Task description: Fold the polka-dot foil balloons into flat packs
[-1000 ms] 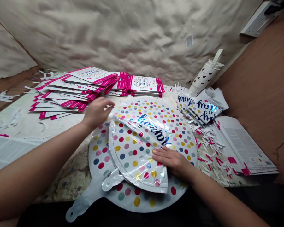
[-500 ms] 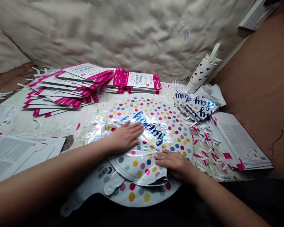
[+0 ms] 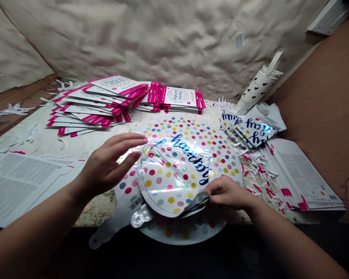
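A polka-dot foil balloon (image 3: 165, 176), partly folded and printed with blue lettering, lies on top of a flat, round polka-dot foil balloon (image 3: 189, 130). My right hand (image 3: 227, 192) pinches the near right edge of the folded balloon, where a grey underside curls up. At the folded balloon's upper left edge is my left hand (image 3: 112, 161), its fingers stretched out and the thumb apart; whether the fingertips touch the foil is unclear. A short tab (image 3: 141, 217) pokes out from the folded balloon, and the flat balloon's pale tail (image 3: 104, 232) hangs over the table's front edge.
Pink-and-white packets (image 3: 95, 102) are stacked at the back left, beside a smaller packet stack (image 3: 182, 100). On the right stand a heart-patterned tumbler (image 3: 256, 89), folded foil balloons (image 3: 254, 130), paper shreds (image 3: 258, 170) and printed cards (image 3: 305, 174). More printed sheets (image 3: 26, 182) lie left.
My left hand first pressed on the folded balloon, then lifted back to its left edge. My right hand went from lying flat to pinching and curling up the near right edge.
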Available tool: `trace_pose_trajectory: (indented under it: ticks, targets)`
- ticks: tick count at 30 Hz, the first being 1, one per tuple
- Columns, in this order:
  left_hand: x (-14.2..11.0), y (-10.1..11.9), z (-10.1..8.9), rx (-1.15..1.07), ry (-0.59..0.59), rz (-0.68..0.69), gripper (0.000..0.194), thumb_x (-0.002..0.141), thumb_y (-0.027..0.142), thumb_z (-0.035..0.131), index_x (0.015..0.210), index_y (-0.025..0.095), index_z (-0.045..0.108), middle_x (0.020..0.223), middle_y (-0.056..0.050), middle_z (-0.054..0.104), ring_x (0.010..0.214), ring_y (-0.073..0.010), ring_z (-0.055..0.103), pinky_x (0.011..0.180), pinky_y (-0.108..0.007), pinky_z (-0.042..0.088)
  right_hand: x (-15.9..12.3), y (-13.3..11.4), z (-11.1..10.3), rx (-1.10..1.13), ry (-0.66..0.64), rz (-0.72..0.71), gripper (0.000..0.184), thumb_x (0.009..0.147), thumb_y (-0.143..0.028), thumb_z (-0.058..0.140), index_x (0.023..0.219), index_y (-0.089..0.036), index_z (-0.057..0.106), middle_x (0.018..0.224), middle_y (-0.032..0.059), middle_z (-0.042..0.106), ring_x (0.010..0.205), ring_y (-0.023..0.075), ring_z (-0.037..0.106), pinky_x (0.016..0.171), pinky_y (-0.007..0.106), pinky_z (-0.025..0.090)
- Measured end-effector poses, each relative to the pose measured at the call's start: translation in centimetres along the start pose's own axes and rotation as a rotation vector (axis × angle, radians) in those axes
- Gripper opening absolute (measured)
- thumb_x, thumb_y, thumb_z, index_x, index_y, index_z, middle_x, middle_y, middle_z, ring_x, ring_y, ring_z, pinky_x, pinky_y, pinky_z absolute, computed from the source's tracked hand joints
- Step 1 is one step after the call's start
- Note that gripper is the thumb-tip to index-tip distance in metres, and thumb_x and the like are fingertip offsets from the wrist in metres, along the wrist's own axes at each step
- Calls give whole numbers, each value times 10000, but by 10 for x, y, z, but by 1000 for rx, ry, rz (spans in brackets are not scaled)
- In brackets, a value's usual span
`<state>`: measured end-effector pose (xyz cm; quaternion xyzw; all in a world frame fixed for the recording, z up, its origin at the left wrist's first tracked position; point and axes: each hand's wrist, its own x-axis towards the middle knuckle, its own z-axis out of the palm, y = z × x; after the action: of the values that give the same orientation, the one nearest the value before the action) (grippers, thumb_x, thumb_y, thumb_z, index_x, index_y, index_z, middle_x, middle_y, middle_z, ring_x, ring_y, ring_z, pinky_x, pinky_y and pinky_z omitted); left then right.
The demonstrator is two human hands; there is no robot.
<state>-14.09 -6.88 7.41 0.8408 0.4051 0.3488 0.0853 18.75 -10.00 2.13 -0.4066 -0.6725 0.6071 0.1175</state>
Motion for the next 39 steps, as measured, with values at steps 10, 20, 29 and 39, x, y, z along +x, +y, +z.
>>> trace_pose_trajectory:
  ticks: [10,20,29,39]
  targets:
    - [4,45,28,-61,-183,487,276,864,92,466,1101,179,579,975,-42,663,910,-149,590,810,-259,495,34,-22,-24,669,743,-352,178,715,-304,705,856,-211,650,800,-16,684,687,132,628,639,277,519]
    - [6,-22,105,423,-530,-78,592,851,539,445,1236,92,498,1291,-187,481,1202,-290,435,1010,-394,346,91,-34,-92,481,1115,-608,175,665,-309,733,702,-178,624,560,-70,551,454,59,467,432,183,389]
    - [-3,-45,62,515,-482,-375,648,859,595,292,1287,141,469,1358,-144,436,1248,-296,388,1002,-434,335,46,-39,-61,94,545,-741,204,776,-200,653,953,-291,700,1010,3,698,980,187,626,927,399,455]
    - [37,-40,43,426,-263,-39,391,895,273,343,1182,126,563,1249,-119,545,1160,-234,481,999,-392,370,-8,22,5,-620,-59,-267,331,838,-178,539,1089,-375,625,1299,-7,516,1330,251,282,1064,606,67]
